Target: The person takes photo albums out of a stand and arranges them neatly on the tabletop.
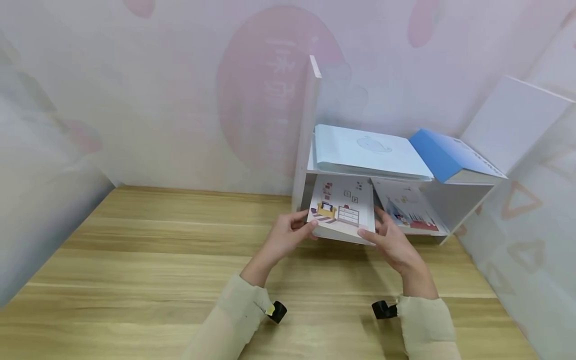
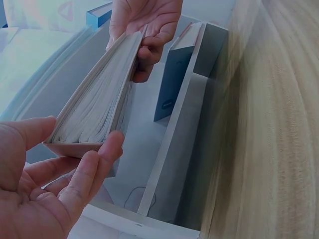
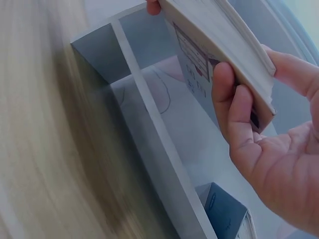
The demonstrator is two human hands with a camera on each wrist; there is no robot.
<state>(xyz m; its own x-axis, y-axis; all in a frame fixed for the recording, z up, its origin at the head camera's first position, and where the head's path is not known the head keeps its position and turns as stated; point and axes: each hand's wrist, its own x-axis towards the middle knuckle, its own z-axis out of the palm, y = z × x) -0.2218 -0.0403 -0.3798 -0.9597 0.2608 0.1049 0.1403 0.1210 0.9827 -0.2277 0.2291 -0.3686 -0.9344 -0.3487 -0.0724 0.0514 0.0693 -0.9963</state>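
Head view: the left hand (image 1: 288,234) and right hand (image 1: 395,245) hold an illustrated book (image 1: 343,207) by opposite sides, at the front of a white shelf (image 1: 303,150) near the worktop's (image 1: 157,260) far right corner. A second book (image 1: 407,210) is in the lower compartment; a pale book (image 1: 369,150) and blue book (image 1: 454,155) rest above.

Left wrist view: thumb and fingers grasp one end.

Right wrist view: that grip pinches the opposite end; the dark cover (image 3: 224,211) below possibly belongs to the second book.
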